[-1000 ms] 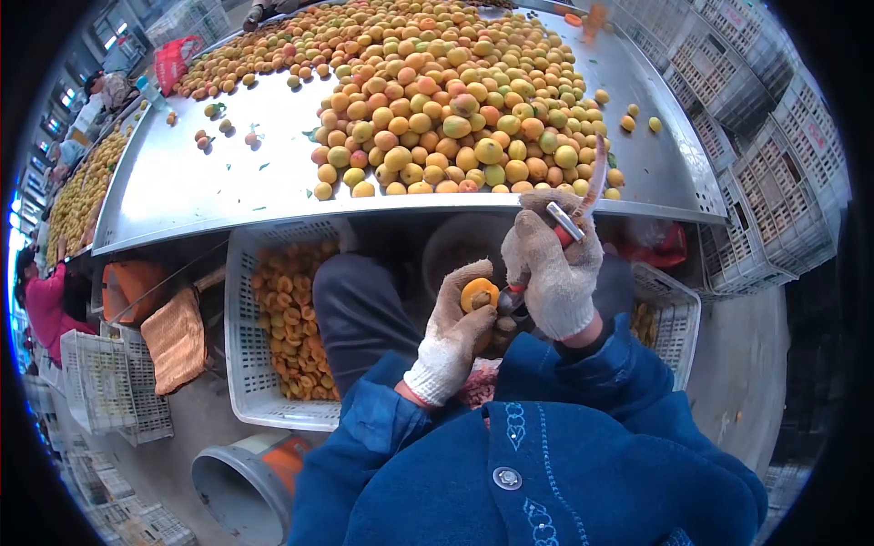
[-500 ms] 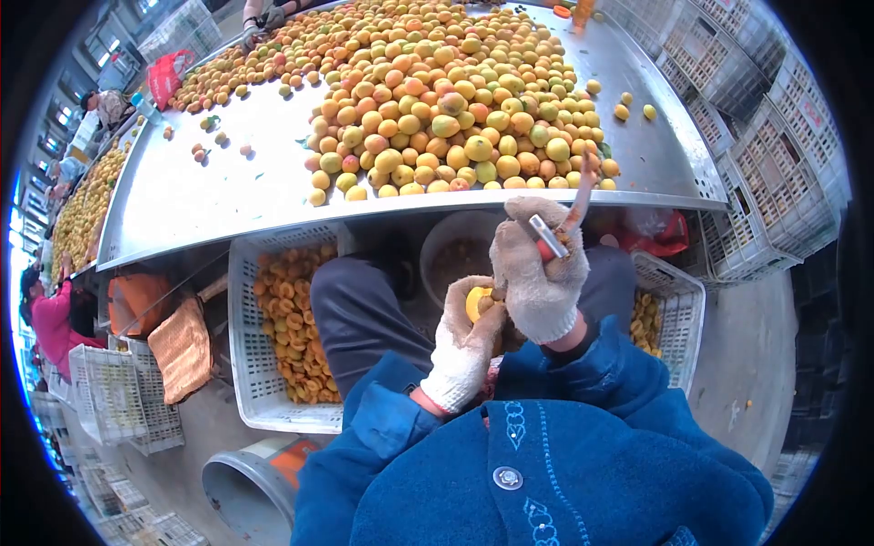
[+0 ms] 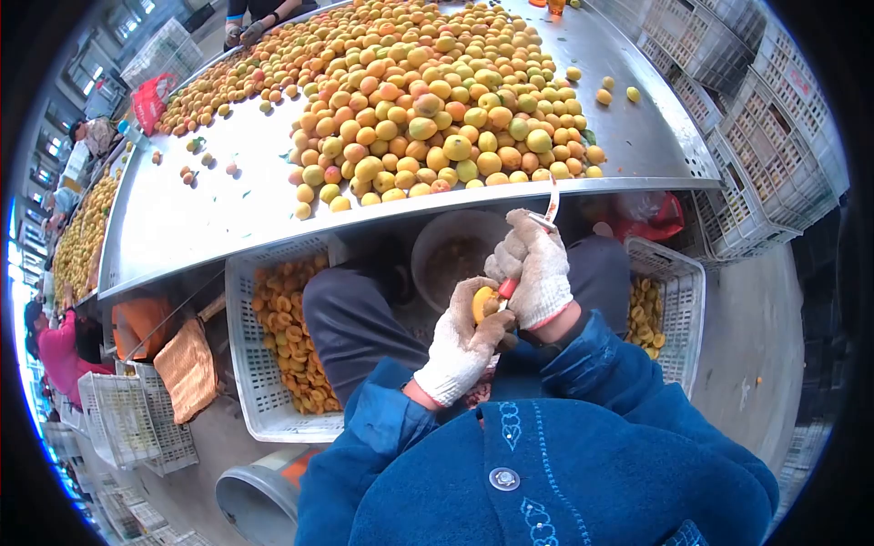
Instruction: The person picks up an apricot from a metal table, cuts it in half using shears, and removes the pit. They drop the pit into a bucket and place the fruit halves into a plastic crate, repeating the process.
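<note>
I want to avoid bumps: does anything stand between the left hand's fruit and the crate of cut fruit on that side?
Yes, the left leg stands between the fruit in the left hand and the crate, partly hiding the crate.

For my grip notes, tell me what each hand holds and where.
Left hand: a yellow fruit, by its sides. Right hand: a red-and-metal tool, apparently around its middle.

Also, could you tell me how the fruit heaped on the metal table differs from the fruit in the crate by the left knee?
The heaped fruit looks whole and round; the crate fruit looks mostly cut open. The heaped fruit lies on the metal table, the crate fruit lower down inside a white crate. Both are largely yellow-orange.
</note>
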Demonstrator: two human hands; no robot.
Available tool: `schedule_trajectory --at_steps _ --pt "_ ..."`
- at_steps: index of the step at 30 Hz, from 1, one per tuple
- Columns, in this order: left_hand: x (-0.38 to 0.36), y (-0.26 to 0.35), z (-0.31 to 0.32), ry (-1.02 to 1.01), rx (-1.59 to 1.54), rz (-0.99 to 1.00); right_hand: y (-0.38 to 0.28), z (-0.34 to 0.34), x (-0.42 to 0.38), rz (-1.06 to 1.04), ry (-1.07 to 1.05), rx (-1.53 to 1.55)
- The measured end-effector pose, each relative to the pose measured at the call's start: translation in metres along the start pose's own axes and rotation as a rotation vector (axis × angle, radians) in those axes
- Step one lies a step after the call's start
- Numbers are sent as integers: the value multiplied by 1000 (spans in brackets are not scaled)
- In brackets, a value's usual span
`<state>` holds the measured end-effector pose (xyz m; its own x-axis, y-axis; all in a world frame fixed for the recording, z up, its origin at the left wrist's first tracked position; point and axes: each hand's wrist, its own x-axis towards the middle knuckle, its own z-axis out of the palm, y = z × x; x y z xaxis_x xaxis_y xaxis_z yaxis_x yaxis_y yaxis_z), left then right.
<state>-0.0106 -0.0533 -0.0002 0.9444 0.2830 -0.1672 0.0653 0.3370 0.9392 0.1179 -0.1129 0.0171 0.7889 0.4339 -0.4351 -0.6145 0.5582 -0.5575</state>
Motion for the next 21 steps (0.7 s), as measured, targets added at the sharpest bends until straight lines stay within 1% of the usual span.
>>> schedule_trajectory --at_steps 1,2,3,4,5,7,8,9,10,11,12,13,14,15,16,18,19,21 --pt "1 2 0 -30 -73 -55 -1 -1 3 54 30 60" --pt "2 2 0 -33 -70 -55 -2 -2 4 63 43 56" --pt "3 1 1 -24 36 12 -2 -3 5 58 42 59" --pt "5 0 2 -16 141 79 -2 -7 8 112 51 104" --pt "7 -4 0 -19 142 78 -1 -11 10 169 60 150" --pt "11 -12 -4 -23 419 252 -1 -17 16 205 63 192" --pt "9 -12 -4 -25 423 254 -2 -19 20 239 56 233" --pt "6 -9 -2 -36 186 63 -3 -23 26 237 46 235" --pt "7 -5 -2 -45 -52 -120 -4 -26 31 154 53 219" --pt "11 -1 -6 -40 -47 -102 -5 -26 36 72 56 202" --pt "15 1 -10 2 -202 -166 -8 -18 36 -77 144 42" --pt "18 1 -13 41 -361 -237 -5 -22 44 -204 156 -30" --pt "24 -9 -16 106 -322 -201 -3 -25 50 -332 176 -184" --pt "28 -10 -20 139 -288 -208 -3 -23 53 -461 196 -337" --pt "30 -11 -22 164 -280 -211 -4 -22 55 -466 193 -340" --pt "31 -10 -26 192 -273 -217 -5 -20 57 -617 21 -529" --pt "30 -7 -29 208 -292 -180 -6 -17 57 -616 19 -530" --pt "29 7 -41 250 -293 -85 -9 -8 57 -601 -66 -502"
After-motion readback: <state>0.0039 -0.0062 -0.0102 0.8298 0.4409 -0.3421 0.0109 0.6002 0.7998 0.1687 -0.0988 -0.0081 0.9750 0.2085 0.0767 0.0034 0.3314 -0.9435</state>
